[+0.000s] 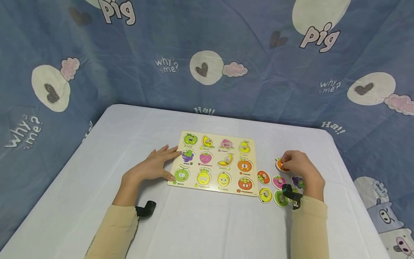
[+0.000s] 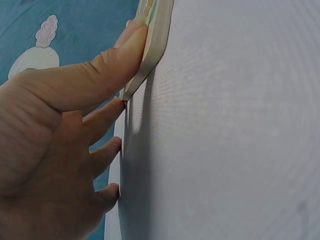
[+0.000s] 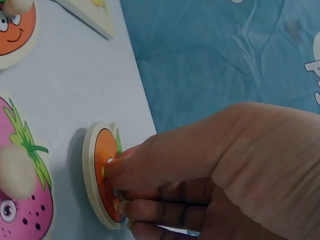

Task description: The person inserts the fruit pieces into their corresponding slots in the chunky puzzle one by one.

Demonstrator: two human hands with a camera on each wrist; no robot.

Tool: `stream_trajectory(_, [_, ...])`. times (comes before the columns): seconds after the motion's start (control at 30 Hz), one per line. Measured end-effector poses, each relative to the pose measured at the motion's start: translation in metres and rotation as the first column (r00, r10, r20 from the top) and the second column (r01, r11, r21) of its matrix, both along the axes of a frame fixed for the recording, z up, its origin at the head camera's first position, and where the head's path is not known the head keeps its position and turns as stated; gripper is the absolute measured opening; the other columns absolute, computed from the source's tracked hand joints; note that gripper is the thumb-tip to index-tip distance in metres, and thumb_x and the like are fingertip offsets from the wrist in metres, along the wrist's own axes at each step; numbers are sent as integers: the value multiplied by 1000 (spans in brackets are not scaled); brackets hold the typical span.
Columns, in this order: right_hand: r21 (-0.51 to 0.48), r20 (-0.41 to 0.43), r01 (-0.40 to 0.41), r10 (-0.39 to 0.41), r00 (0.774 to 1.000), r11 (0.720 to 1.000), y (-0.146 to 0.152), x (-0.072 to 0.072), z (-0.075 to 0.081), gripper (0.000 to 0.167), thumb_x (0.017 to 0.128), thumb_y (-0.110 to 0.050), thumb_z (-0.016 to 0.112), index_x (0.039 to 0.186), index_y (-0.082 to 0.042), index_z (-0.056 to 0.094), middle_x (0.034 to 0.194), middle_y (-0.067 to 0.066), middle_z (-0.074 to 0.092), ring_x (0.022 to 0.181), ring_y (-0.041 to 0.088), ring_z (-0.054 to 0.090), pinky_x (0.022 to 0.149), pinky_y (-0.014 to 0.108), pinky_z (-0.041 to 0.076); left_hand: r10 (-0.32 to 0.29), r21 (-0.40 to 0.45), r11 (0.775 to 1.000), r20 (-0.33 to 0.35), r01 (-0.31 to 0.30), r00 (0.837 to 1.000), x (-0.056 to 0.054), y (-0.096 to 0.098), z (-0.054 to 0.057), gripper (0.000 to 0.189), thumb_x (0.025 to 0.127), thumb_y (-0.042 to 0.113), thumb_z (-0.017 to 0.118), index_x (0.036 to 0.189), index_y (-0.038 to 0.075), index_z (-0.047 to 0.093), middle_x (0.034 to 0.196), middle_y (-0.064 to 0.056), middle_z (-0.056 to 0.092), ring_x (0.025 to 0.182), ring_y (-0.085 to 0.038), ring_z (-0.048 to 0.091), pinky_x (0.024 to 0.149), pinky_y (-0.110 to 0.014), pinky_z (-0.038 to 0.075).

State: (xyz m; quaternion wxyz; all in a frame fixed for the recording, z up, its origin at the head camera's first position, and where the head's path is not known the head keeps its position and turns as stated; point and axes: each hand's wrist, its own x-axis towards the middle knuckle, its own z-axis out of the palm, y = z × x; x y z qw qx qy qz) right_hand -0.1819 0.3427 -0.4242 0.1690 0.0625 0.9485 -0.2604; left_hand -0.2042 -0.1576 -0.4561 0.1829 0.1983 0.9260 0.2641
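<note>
White surface [image 1: 200, 230]; near: loose fruit pieces [image 1: 265, 195], four o'clock from puzzle board [image 1: 214, 171]. Left hand [image 1: 153, 166], fingers spread, touches board at nine o'clock. Right hand [image 1: 299, 166] pinches orange piece [image 3: 101, 185] at three o'clock. Beyond, twelve o'clock: blue printed cloth [image 1: 142, 46].

This looks like a draped-off recording corner indoors; home or studio, I can't tell from here. Blue fabric [image 1: 226, 36] with cartoon prints hangs behind the white-covered counter [image 1: 194, 226], a fruit puzzle [image 1: 216, 136] lies there, and the person [image 1: 310, 226] wears wrist-mounted black devices [image 1: 147, 209].
</note>
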Motion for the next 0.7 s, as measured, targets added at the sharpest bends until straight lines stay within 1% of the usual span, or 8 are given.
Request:
stream_trajectory(0.13, [2,-2,2,-2,1000,1000,-5,-1,-1,9,89,-12,61,92,-3,62,87,10,60,78,22,54,67,29,45,-1,-6,1000,5,1,1000,0,0,0,102,68,31,88,155,21,36,166,-5,24,156,-37,4,124,-63,0])
stream_trajectory(0.2, [2,-3,-1,1,1000,1000,-7,-1,0,9,88,-12,61,91,-3,62,85,10,59,77,22,53,66,29,45,-5,-4,1000,-1,5,1000,0,0,1,101,68,31,88,155,20,37,166,-6,24,156,-39,5,124,-65,0])
stream_trajectory(0.43, [11,-17,-46,46,999,999,-18,-7,1,7,88,-11,62,88,-4,63,82,8,59,75,21,53,65,29,44,-2,-6,1000,-14,2,1000,0,0,2,102,67,31,88,154,21,37,166,-7,25,156,-39,6,123,-65,1])
stream_trajectory(0.7, [-19,-25,-83,82,996,996,-30,-10,-1,6,87,-11,61,84,-6,62,78,6,58,73,21,54,64,29,43,-19,-4,1000,-28,19,999,0,-2,2,102,67,33,88,154,22,38,165,-9,26,155,-41,7,122,-67,1])
